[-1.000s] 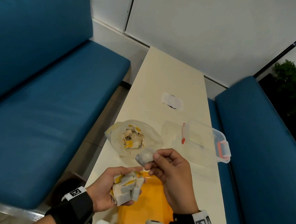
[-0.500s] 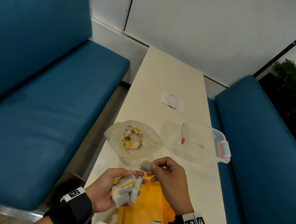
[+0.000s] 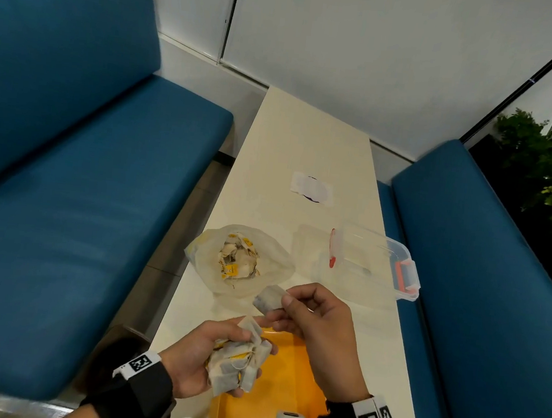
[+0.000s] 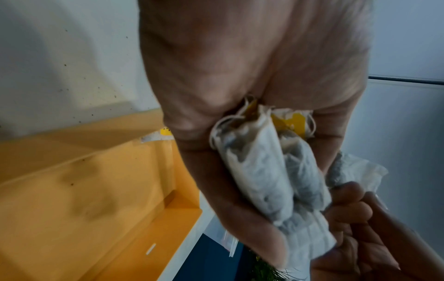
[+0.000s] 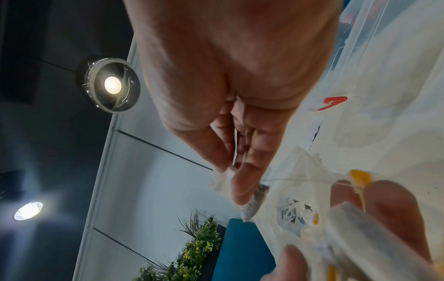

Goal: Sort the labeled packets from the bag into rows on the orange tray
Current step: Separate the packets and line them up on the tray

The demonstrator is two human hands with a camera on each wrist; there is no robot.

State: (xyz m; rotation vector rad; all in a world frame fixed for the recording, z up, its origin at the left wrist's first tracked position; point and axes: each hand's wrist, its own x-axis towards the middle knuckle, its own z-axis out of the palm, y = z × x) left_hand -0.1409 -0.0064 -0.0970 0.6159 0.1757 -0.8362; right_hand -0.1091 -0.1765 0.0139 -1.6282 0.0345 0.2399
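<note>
1. L hand (image 3: 196,359) clenched round a bunch of packets (image 3: 239,362), held over the tray (image 3: 287,395).
2. R hand (image 3: 318,317) pinches one packet (image 3: 269,298), above tray's far edge.
3. Bag (image 3: 273,259) on table, still has plenty.
4. Tray looks bare, partly hidden tho — no rows yet. Early stage.

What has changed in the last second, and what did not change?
The right hand, pinching one packet, dipped toward the left hand and has risen again. The left hand still grips its bundle of packets over the orange tray. The bag stayed.
</note>
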